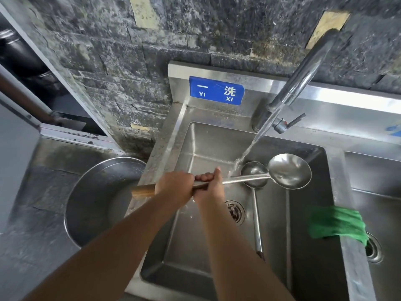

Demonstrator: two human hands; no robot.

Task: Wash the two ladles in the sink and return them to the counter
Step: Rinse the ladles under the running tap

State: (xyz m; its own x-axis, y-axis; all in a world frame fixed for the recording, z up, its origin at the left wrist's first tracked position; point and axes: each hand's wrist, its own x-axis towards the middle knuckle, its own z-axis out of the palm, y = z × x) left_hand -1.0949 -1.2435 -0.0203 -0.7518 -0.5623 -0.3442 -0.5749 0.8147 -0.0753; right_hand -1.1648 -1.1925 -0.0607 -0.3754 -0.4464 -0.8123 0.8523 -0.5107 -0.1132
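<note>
Over the steel sink (195, 146) I hold a large ladle (289, 171) level, its bowl to the right. My left hand (173, 186) grips its wooden handle end. My right hand (211, 183) is wrapped around the shaft just beyond it. Water from the tap (303, 70) streams down onto the shaft close to my right hand. A second, smaller ladle (256, 205) lies in the sink under the first, bowl at the far side, handle pointing toward me.
A big steel basin (91, 205) sits on the dark counter to the left of the sink. A green cloth (336, 224) hangs over the divider to a second sink on the right. A drain strainer (235, 211) is in the sink floor.
</note>
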